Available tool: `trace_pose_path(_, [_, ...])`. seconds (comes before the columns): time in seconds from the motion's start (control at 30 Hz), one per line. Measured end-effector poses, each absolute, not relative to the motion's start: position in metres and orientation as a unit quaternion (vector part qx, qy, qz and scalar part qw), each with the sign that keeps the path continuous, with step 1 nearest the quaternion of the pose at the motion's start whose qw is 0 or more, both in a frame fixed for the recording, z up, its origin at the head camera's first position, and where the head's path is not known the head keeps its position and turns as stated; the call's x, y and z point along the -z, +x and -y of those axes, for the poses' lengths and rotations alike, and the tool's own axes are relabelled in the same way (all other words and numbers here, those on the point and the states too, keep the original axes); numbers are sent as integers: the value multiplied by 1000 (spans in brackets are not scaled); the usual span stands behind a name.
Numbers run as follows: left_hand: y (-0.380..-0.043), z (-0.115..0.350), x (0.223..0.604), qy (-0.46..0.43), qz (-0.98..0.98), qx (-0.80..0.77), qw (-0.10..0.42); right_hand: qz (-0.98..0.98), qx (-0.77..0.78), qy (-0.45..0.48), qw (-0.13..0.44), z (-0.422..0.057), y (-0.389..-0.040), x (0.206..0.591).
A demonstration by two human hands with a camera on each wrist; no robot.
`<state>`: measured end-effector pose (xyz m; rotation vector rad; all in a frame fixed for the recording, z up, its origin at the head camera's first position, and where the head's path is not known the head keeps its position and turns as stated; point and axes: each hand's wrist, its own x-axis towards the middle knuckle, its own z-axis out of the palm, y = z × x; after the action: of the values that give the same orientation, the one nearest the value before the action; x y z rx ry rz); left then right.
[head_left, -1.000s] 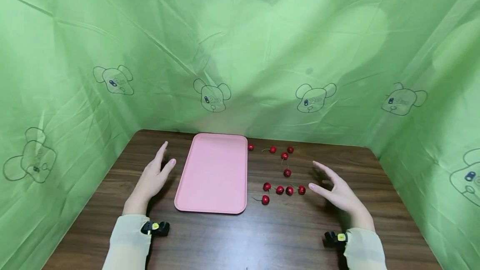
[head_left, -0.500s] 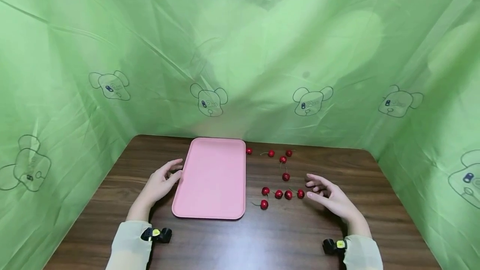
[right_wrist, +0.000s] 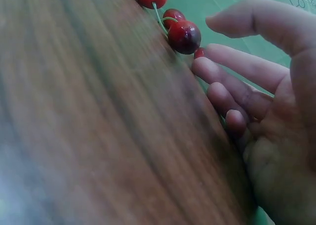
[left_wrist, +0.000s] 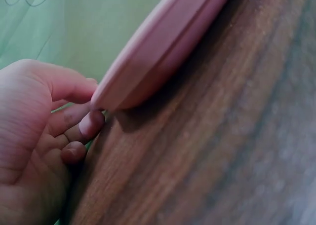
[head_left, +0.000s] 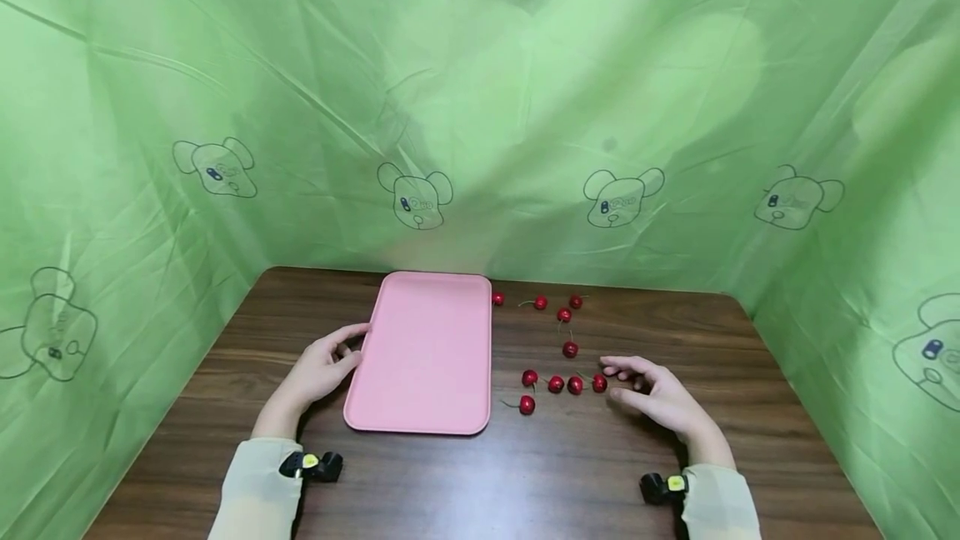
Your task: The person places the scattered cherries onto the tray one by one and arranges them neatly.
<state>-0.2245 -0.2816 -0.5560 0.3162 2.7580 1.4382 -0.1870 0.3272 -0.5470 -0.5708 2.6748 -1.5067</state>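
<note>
"Pink rim, that was what the left hand touched: one thumb and one forefinger, spread apart from each other, both against the left long side of one tray."

"And its other fingers?"

"Curled loosely beneath. I couldn't tell whether any of them reached under the rim."

"What about the right hand?"

"Thumb and fingers stood apart, the fingers bent a little, with the end cherry just beside them. From the right wrist, a gap showed between thumb and fruit."

"How many cherries did you count?"

"Ten, all red, all to the right of the tray. Four made a loose row ending by the right hand, one lay nearer the person, one sat beyond the row, and four were scattered towards the far edge. Of those four, one was right at the tray's side; I couldn't tell if they touched."

"And further out?"

"Two pale sleeves, two black wrist devices, each with one yellow patch. Everything lay on one brown wooden table, and green cloth hung around it. I counted six outlined, round-eared heads on that."
</note>
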Motion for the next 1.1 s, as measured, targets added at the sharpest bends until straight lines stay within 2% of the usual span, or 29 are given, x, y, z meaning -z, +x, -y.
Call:
trace_pose_path(0.5, [-224,281,555,106,-886,-451,15,-863,453,-224,16,-319,-192,546])
trace_pose_path(1.1, [-223,281,550,103,-879,-464,22,-867,454,-206,22,-317,-192,553])
